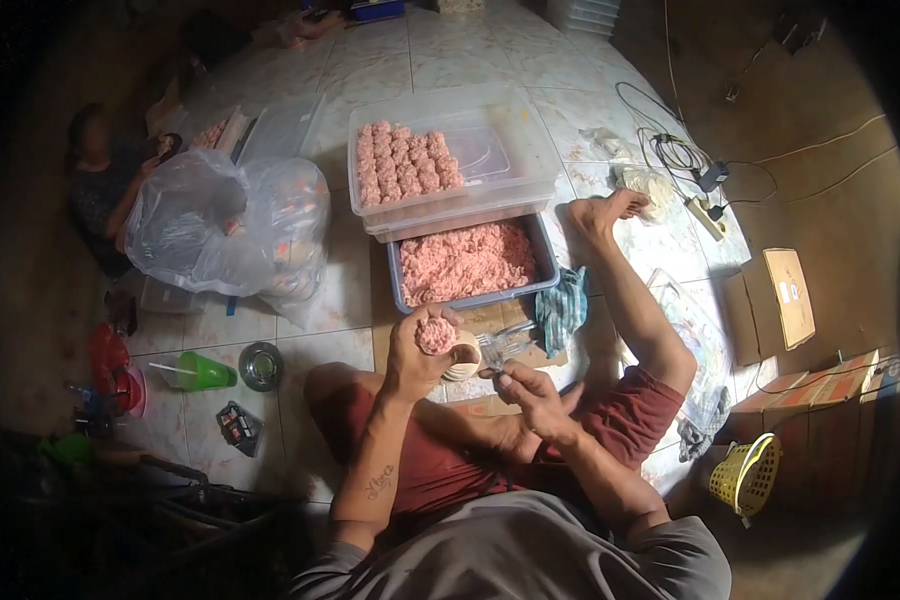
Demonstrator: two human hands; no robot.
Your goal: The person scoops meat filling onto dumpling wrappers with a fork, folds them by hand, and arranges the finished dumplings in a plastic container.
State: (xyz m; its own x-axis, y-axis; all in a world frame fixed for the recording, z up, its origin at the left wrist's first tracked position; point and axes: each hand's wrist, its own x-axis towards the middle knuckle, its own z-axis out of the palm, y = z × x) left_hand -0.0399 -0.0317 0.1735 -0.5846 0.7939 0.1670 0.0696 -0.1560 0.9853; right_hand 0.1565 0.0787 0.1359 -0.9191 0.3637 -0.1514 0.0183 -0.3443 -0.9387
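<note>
Mince ball (437,336), one, cupped in left grip (408,358); one utensil (487,373) pinched in right grip (536,398)

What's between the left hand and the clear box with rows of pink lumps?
Head view: the grey-blue tub of loose pink mixture lies between the left hand and the clear box.

No legible text, the forearm tattoo (380,482) too small and blurry.
</note>
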